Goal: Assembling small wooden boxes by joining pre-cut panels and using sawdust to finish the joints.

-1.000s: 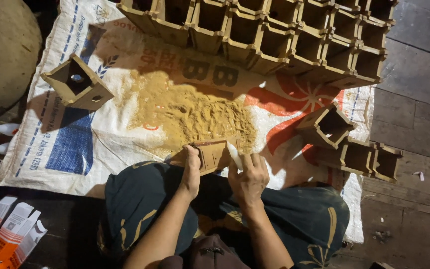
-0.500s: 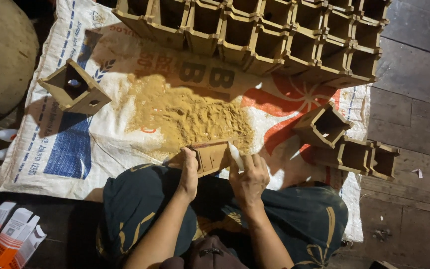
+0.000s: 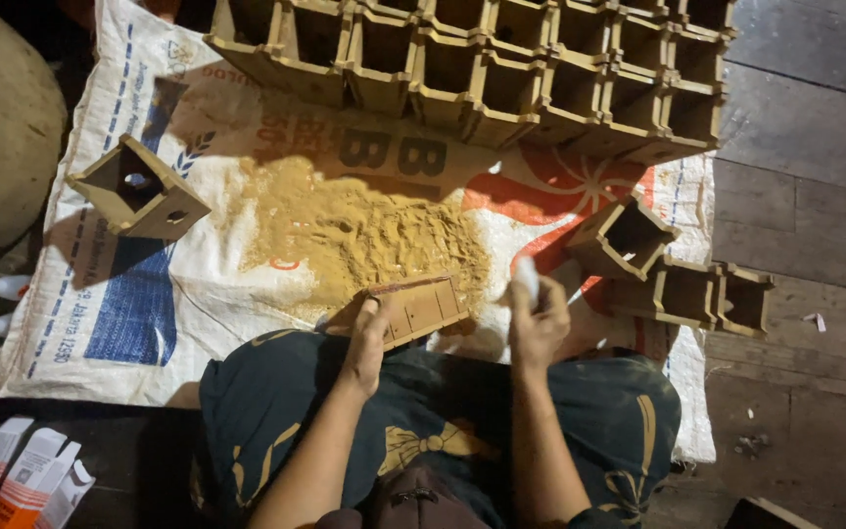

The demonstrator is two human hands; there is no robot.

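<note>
My left hand point(image 3: 366, 338) grips a small open wooden box point(image 3: 421, 308) by its left end, holding it tilted just above my lap at the near edge of a pile of sawdust point(image 3: 369, 233). My right hand point(image 3: 537, 323) is closed around a small white object point(image 3: 526, 277), raised a little to the right of the box and not touching it. Both hands hover over a printed woven sack point(image 3: 149, 294) spread on the floor.
Rows of stacked open wooden boxes point(image 3: 501, 69) line the far edge of the sack. A single box point(image 3: 137, 188) sits at the left, several more boxes point(image 3: 678, 274) at the right. Small cartons point(image 3: 26, 485) lie at the lower left. Plank floor point(image 3: 815, 196) lies to the right.
My right hand has come off the wooden box and lifted to the right with the white object. My left hand still holds the box in the same place.
</note>
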